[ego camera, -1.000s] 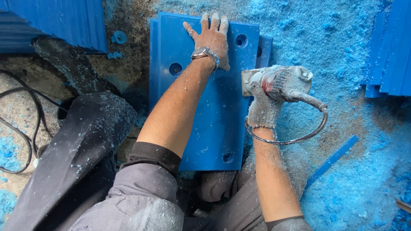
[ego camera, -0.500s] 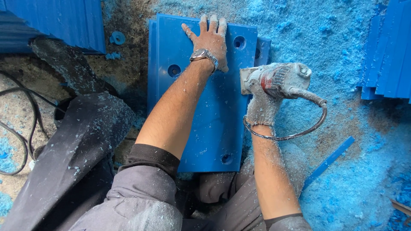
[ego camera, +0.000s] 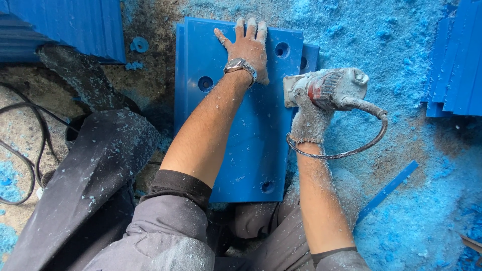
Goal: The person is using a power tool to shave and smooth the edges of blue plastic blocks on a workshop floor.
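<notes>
I see my left hand (ego camera: 247, 47) spread flat on the blue plastic slab (ego camera: 251, 135) lying on the shavings-covered floor (ego camera: 411, 211), right hand (ego camera: 311, 118) wrapped round a dusty power tool (ego camera: 329, 89) at its rt edge; slab looks stiff, heavy, slick w/ dust, best gripped by edges.

The blue plate (ego camera: 241, 145) has bare surface toward 6 o'clock. At 3 o'clock the power tool (ego camera: 326, 90) and its looped cable (ego camera: 351, 150) block; blue stacks (ego camera: 454, 60) possibly crowd 2 o'clock.
</notes>
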